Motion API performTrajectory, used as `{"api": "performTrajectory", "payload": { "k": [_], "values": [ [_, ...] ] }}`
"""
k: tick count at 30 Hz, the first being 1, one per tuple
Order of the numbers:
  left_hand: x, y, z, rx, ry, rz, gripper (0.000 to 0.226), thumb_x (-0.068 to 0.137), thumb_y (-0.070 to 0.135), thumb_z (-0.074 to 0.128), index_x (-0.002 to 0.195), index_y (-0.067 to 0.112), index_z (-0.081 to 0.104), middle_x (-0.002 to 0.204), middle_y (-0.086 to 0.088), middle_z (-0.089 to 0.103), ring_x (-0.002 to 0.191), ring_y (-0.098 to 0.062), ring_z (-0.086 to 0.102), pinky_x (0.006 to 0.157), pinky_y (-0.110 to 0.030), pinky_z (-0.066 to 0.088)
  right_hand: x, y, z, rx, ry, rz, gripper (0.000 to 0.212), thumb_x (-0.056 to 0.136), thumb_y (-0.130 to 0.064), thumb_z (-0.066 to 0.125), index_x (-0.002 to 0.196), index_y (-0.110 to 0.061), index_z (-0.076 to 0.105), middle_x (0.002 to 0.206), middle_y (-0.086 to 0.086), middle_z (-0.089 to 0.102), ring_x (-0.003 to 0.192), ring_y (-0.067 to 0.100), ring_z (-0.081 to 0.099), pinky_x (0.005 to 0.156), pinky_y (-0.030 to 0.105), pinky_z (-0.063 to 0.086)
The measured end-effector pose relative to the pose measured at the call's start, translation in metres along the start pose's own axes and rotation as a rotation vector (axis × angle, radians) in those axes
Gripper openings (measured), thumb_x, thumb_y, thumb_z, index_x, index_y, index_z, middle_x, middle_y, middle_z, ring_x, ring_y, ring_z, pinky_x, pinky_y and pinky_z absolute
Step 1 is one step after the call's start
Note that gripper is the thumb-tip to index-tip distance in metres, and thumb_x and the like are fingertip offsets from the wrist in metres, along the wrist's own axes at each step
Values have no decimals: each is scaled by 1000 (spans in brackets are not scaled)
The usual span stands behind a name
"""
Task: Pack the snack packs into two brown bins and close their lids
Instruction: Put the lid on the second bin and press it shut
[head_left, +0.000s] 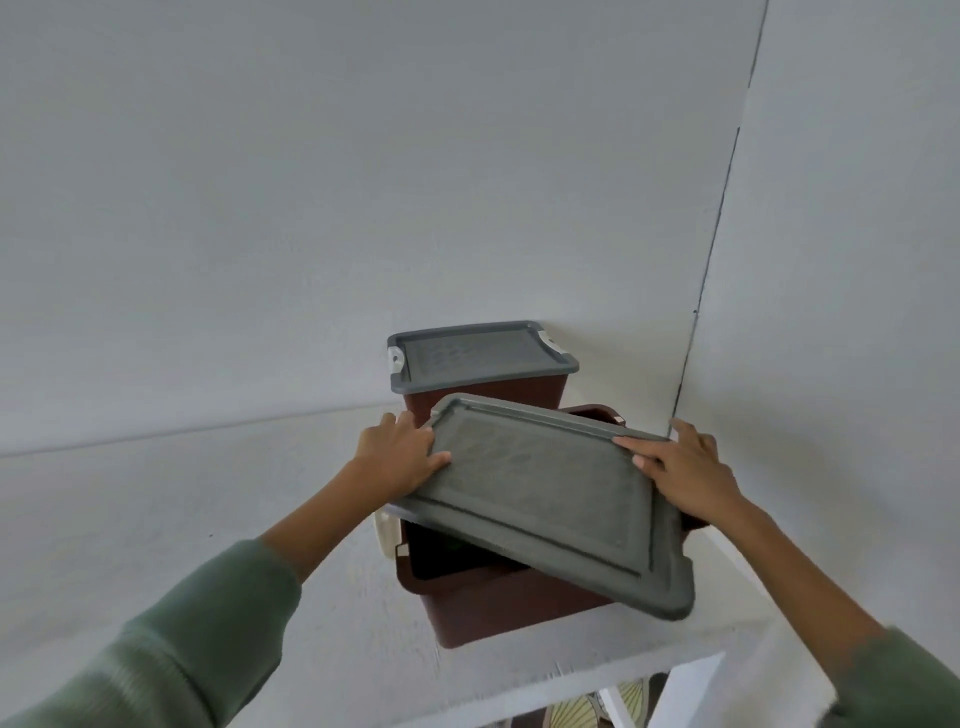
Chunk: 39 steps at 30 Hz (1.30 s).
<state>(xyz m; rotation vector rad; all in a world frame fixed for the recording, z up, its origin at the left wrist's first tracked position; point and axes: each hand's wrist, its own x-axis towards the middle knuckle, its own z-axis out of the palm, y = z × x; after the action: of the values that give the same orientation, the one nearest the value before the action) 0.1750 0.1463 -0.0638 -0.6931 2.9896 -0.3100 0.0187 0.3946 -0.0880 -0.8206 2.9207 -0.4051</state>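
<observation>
A grey lid lies askew over the near brown bin, leaving a dark gap at the bin's front left. My left hand grips the lid's left edge, thumb on top. My right hand holds the right edge, fingers spread over the top. Behind stands a second brown bin with its grey lid closed and white latches at the corners. No snack packs show; the near bin's inside is dark.
Both bins sit on a white table in a corner, walls right behind and to the right. The table's front edge runs at the lower right; a patterned floor shows below. A white latch hangs at the near bin's left end.
</observation>
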Motion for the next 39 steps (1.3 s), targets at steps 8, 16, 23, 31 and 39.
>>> {"api": "performTrajectory", "payload": {
  "k": [8, 16, 23, 31, 39],
  "values": [
    [-49, 33, -2, 59, -21, -79, 48, 98, 44, 33, 104, 4, 59, 107, -10, 63, 96, -22, 62, 78, -27, 48, 59, -19, -1, -46, -171, -2, 50, 97, -50, 23, 145, -41, 14, 152, 17, 10, 137, 38, 17, 110, 48, 22],
    [-44, 35, 11, 129, 190, -149, 52, 97, 48, 27, 127, 9, 43, 135, -12, 37, 122, -27, 39, 101, -45, 37, 54, -15, 17, -7, -35, -49, 49, 98, -48, 18, 147, -39, 14, 142, 16, 39, 127, 34, 42, 102, 43, 37],
    [-23, 23, 40, -407, 30, -118, 60, 96, 52, 22, 149, 28, 7, 158, -7, -5, 145, -26, -13, 116, -51, 10, 57, -12, 15, -51, -87, -81, 49, 98, -49, 18, 146, -41, 11, 144, 16, 37, 129, 32, 40, 102, 41, 36],
    [-28, 20, 44, -840, 100, -323, 43, 94, 42, 43, 137, 43, 37, 156, -4, -15, 144, -32, 0, 115, -56, 12, 58, 4, 5, 506, -240, -7, 66, 92, -37, 53, 146, -39, 16, 153, 7, 26, 136, 32, 32, 113, 45, 26],
    [-19, 9, 36, -850, 22, -275, 63, 87, 41, 57, 143, 33, 29, 144, -13, 37, 127, -29, 44, 104, -42, 39, 39, -20, 12, 56, 114, 7, 54, 95, -34, 47, 144, -35, 26, 130, 12, 52, 117, 29, 51, 88, 36, 43]
  ]
}}
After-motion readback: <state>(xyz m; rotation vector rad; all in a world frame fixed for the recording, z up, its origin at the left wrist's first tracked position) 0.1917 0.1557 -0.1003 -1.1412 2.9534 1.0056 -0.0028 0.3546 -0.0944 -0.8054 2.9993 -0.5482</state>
